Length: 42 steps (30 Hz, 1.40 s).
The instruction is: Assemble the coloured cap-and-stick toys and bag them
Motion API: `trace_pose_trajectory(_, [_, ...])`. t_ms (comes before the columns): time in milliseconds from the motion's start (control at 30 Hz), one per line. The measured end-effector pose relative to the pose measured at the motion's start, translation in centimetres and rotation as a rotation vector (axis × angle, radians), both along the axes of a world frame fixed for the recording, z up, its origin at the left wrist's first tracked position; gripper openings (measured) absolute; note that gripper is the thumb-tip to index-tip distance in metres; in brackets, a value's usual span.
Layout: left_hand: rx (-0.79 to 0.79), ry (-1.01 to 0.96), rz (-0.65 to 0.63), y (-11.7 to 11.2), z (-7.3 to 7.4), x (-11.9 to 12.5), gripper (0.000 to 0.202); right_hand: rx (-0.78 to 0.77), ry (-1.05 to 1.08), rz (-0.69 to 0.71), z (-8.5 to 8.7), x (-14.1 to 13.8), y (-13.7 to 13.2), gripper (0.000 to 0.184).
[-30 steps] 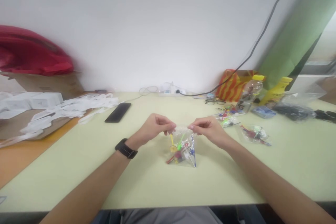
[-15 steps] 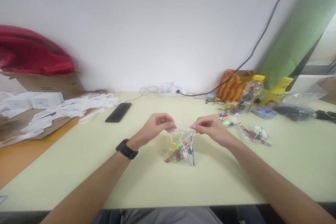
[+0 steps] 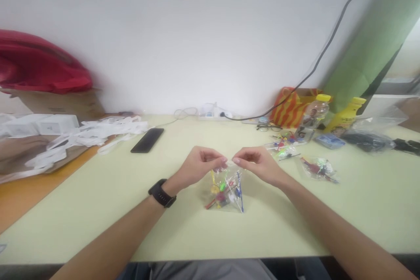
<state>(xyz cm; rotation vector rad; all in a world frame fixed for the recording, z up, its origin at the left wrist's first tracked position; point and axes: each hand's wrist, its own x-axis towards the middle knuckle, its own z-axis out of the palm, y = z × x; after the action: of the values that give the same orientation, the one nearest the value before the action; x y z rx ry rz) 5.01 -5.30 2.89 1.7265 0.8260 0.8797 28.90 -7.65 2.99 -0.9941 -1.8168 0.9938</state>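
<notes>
A clear plastic bag [image 3: 225, 192] hangs between my hands above the pale table [image 3: 183, 232]. Inside it show small coloured plastic pieces in yellow, green, red, white and blue. My left hand [image 3: 206, 164], with a black watch [image 3: 162, 193] on the wrist, pinches the bag's top edge between thumb and fingers. On the other side my right hand [image 3: 257, 164] pinches the same edge. The fingertips of both hands are close together, with a small gap between them.
Similar bags of coloured pieces [image 3: 319, 169] lie to the right, near bottles [image 3: 315, 116], glasses [image 3: 269, 127] and a striped bag [image 3: 284, 109]. A black phone [image 3: 147, 140] rests at left. Beyond it are white straps [image 3: 95, 133], white boxes [image 3: 59, 124] and another person's hand [image 3: 22, 146].
My hands have moved toward each other along the bag's top edge, and the bag hangs slightly lower. At far left, the other person's hand has come further into view.
</notes>
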Motion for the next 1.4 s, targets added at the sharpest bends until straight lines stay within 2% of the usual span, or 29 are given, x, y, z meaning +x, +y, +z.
trace_pose_trajectory(167, [0.013,0.01,-0.001,-0.1,0.2,0.1,0.03,0.025,-0.004,0.0,-0.1,-0.9,-0.2,0.037])
trace_pose_trajectory(500, [-0.017,0.032,0.005,1.1,0.1,-1.0,0.031,-0.049,0.08,-0.018,-1.0,0.5,0.4,0.042])
trace_pose_trajectory(833, [-0.054,0.016,-0.016,0.5,0.2,-0.5,0.029,-0.054,0.088,0.006,-1.2,0.2,0.4,0.038])
trace_pose_trajectory(967, [-0.042,0.007,-0.019,0.5,0.3,-0.6,0.03,-0.084,0.142,0.03,-1.5,-0.2,0.3,0.035])
trace_pose_trajectory(1167, [-0.006,-0.011,-0.014,0.6,0.1,-0.6,0.027,-0.083,0.163,-0.02,-1.9,-0.7,0.3,0.036])
trace_pose_trajectory(1400, [0.038,-0.034,0.002,0.7,-0.4,-0.4,0.027,-0.098,0.206,-0.016,-2.3,-0.9,0.4,0.037])
